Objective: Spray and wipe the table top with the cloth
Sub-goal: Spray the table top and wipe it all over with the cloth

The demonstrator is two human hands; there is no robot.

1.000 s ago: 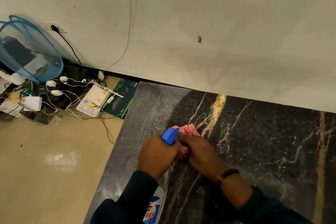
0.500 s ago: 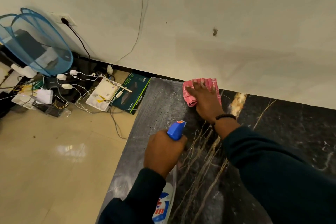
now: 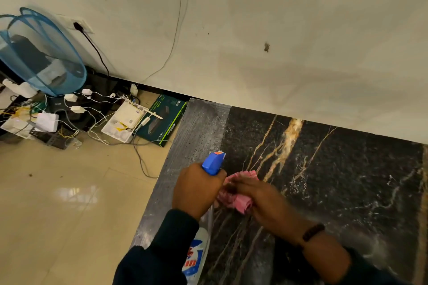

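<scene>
The black marble table top [image 3: 335, 180] with gold veins fills the right half of the head view. My left hand [image 3: 196, 190] grips a spray bottle [image 3: 214, 162] by its blue trigger head, near the table's left edge. The bottle's clear body and label show below my wrist. My right hand [image 3: 266, 203] presses a bunched pink cloth [image 3: 240, 201] onto the marble just right of the bottle. The hand is blurred and covers most of the cloth.
The table butts against a cream wall [image 3: 301, 53]. On the tiled floor [image 3: 58, 203] at the left lie a blue mesh basket [image 3: 41, 53], tangled cables and chargers [image 3: 76, 109], white boxes [image 3: 125, 120] and a dark green box [image 3: 162, 120].
My right hand has pulled the pink cloth back from the table's far edge by the wall to a spot beside the spray bottle. The left hand keeps holding the bottle.
</scene>
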